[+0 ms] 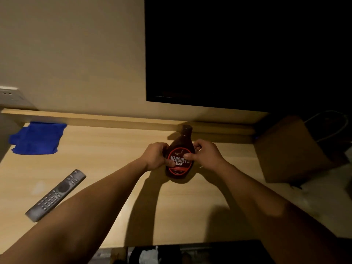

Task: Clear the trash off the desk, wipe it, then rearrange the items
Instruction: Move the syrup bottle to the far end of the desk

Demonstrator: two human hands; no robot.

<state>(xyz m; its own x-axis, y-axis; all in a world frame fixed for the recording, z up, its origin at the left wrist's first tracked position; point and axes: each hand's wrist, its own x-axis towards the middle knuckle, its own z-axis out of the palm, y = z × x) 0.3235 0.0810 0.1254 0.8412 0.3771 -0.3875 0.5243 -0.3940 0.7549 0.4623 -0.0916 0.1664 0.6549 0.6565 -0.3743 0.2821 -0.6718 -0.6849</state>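
Observation:
A brown chocolate syrup bottle [181, 141] with a red and white label stands upright on the light wooden desk [114, 153], near its back edge. My left hand [155, 156] grips the bottle's left side, thumb on the label. On the bottle's right side my right hand [204, 153] holds it, fingers curled and thumb on the label. A blue cloth [36, 138] lies crumpled at the desk's back left corner. A grey remote control [56, 195] lies diagonally on the desk's left part.
A dark screen [238, 50] hangs on the beige wall above the desk. A brown paper bag [289, 149] with white handles stands at the desk's right end. A wall socket [9, 95] is at far left. Below the front edge, a dark bin [152, 254] holds white crumpled paper.

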